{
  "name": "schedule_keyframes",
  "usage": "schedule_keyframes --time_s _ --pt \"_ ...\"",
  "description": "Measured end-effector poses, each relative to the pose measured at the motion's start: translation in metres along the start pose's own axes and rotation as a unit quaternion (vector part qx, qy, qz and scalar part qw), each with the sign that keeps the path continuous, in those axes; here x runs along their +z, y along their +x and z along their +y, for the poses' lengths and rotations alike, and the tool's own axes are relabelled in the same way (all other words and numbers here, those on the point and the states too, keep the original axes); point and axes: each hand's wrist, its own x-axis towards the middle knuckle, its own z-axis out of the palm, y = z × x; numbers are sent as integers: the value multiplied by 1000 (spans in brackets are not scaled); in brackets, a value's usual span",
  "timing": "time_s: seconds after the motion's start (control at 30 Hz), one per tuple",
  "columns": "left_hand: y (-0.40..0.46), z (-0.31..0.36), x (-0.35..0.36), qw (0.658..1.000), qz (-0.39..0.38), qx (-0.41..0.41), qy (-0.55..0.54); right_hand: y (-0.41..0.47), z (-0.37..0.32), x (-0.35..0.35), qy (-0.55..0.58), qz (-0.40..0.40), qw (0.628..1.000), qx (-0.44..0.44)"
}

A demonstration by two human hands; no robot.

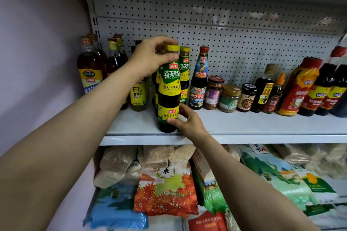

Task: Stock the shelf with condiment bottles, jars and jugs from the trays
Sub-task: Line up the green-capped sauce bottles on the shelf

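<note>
Bare shelf (262, 124) front right of the jars (229, 97); bottles (90, 69) crowd left

I am reading 海天 in red and 海天上等蚝油 on the yellow-labelled oyster sauce bottle (169, 88) I am holding; 白醋 on the vinegar bottle (138, 97); 米 on the orange rice bag (165, 189).

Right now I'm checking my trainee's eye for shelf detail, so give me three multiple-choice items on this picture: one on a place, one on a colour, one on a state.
1. Where does the held oyster sauce bottle stand?
A. the shelf's front edge
B. the lower shelf
C. beside the jars

2. What colour is its cap?
A. red
B. yellow
C. orange

3. How is the left hand?
A. flat on the shelf
B. hanging idle
C. gripping the bottle's neck

Answers: 1 A, its base sits by the shelf lip; 2 B, the cap shows yellow beside the fingers; 3 C, fingers curl round the neck while the right hand touches the base.
</note>
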Motion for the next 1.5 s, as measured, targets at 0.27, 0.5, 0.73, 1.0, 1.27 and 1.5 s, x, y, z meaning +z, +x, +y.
schedule_keyframes --time_s 0.27,0.5,0.73,1.0,1.27,1.5 --pt "2 -7 -1 1000 2 -28 -5 4 -2 0 41 -56 997 27" --pt "6 -11 -6 999 -7 -41 -16 10 -1 8 48 -64 996 32" --pt "11 -14 -11 998 -9 -55 -22 21 -6 14 30 -75 996 37" --pt "13 -12 -15 997 -5 -67 -33 26 -11 21 15 -68 997 41" --pt "12 -14 -23 997 -5 -70 -31 25 -8 30 -3 -30 999 27" --pt "12 -19 -25 996 -4 -82 -47 26 -14 33 -46 -7 999 5"
